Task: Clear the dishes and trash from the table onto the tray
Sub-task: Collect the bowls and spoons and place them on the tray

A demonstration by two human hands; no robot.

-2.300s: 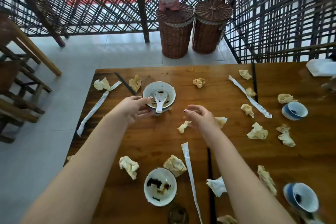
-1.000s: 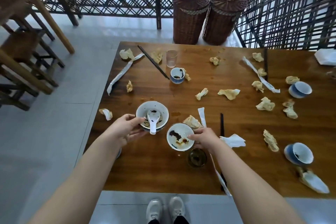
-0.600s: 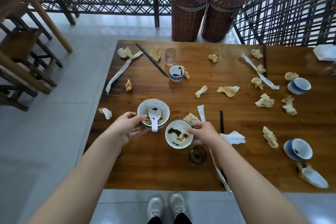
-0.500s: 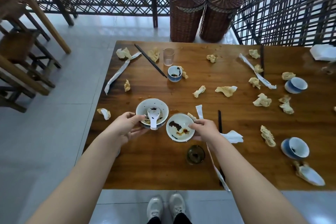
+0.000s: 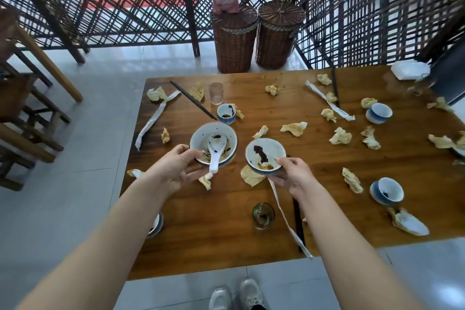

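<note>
My left hand (image 5: 176, 168) grips the near rim of a dirty white bowl (image 5: 201, 137) with a white ceramic spoon (image 5: 216, 151) lying in it. My right hand (image 5: 292, 175) holds a second stained bowl (image 5: 265, 155) by its near rim, lifted above the wooden table (image 5: 216, 239) and tilted. The two bowls hang side by side, a little apart. Several crumpled napkins (image 5: 294, 129) and paper chopstick sleeves (image 5: 156, 117) lie scattered over the table. No tray is in view.
A clear glass (image 5: 215, 93), black chopsticks (image 5: 192, 99) and a small blue cup (image 5: 226, 114) stand beyond the bowls. More blue cups (image 5: 386, 192) sit at the right. A dark glass dish (image 5: 263, 214) lies near the front edge. Two wicker baskets (image 5: 234, 40) stand behind the table; wooden chairs (image 5: 22, 118) at left.
My right hand took hold of the second bowl and lifted it off the table. My left hand raised the bowl with the spoon. The camera pulled back from the table.
</note>
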